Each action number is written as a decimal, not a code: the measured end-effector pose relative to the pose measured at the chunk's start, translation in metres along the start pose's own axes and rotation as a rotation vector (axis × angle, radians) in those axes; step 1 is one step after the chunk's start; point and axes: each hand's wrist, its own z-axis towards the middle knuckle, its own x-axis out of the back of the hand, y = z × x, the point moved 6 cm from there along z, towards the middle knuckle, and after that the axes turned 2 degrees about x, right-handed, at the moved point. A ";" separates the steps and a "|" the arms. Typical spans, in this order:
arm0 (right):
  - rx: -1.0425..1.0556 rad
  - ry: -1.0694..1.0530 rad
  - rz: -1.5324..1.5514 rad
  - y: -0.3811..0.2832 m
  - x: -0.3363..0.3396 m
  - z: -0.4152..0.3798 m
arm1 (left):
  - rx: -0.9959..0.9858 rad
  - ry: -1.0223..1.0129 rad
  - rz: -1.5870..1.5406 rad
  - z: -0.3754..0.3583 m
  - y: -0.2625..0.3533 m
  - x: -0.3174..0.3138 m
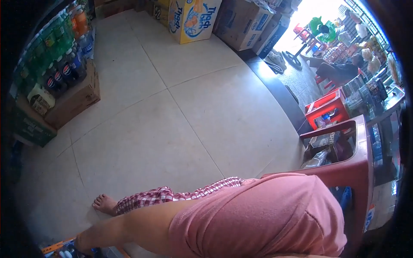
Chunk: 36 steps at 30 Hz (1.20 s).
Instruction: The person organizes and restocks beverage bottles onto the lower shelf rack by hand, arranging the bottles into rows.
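My right arm, in a pink sleeve point(258, 215), stretches toward the bottom left corner. My right hand point(84, 246) is at the lower edge of the view, dark and partly cut off. It is beside an orange-edged holder point(53, 247) with small blue and white items in it. The fingers are too dark and hidden to show whether they grip anything. My left hand is out of view. Beyond the arm are my checked trouser leg point(150, 198) and bare foot point(103, 204) on the tiles.
Green soda bottles point(47, 45) and cola bottles point(65, 73) stand by a cardboard box point(77, 96) at left. A yellow-white carton point(192, 21) and brown boxes point(243, 23) stand at the back. Red plastic stools point(361, 163) line the right. A person point(340, 71) sits outside.
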 end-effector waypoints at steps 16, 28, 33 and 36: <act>0.850 -0.376 0.048 -0.248 0.112 0.101 | 0.231 -0.015 -0.238 -0.061 -0.009 0.055; 0.783 -1.169 0.090 -0.316 0.001 -0.024 | 0.439 -0.192 0.022 -0.127 -0.069 0.030; 0.845 -0.997 -0.015 -0.322 0.038 -0.017 | 0.469 -0.113 0.041 -0.123 -0.055 0.051; 1.015 -0.787 0.028 -0.329 0.059 0.001 | 0.444 0.039 0.085 -0.118 -0.045 0.077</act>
